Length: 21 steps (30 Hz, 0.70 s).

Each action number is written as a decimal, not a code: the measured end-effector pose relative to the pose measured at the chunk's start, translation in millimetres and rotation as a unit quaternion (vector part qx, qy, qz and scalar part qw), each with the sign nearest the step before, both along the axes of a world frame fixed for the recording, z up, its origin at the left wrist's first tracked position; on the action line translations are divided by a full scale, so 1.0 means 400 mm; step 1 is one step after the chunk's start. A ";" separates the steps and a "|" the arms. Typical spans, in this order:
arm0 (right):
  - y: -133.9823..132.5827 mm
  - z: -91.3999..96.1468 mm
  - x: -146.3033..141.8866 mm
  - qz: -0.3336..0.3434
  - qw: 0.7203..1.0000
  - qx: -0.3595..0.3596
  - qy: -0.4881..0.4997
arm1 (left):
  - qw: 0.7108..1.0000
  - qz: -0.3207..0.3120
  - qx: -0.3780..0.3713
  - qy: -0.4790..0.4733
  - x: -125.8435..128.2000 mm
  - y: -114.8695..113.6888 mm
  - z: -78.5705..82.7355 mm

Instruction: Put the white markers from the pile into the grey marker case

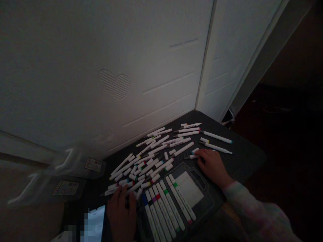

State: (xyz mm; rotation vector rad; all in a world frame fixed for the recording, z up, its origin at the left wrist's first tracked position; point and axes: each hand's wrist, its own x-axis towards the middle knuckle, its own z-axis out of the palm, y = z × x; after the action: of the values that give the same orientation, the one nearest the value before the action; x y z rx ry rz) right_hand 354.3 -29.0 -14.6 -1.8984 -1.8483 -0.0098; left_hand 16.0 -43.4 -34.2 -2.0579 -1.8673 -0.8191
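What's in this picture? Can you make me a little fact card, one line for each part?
Table: black
Pile: loose white markers and caps, with various coloured ends
Case: dark, see-through, lying flat, a row of markers and a pale sheet on it
Left grip: at the pile's left end
Right grip: at a white marker; pinched or not, can't tell
Behind: white panel with a heart

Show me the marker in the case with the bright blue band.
The leftmost marker in the case; the others there show near-black, purple, red, green or pink bands.
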 end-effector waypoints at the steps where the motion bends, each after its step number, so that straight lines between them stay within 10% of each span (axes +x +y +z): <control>1: 0.001 -0.001 0.001 0.003 1.000 -0.001 0.001 | 1.000 -0.003 -0.003 0.002 0.000 0.000 0.001; 21: 0.004 -0.006 0.005 0.009 1.000 -0.006 0.008 | 0.999 -0.022 0.003 0.041 -0.006 0.005 -0.001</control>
State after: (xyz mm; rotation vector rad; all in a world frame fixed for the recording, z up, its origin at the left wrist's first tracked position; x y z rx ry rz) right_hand 356.1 -27.3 -17.2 -1.8839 -1.8598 0.0226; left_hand 13.6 -41.3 -34.4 -2.1031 -1.7813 -0.7377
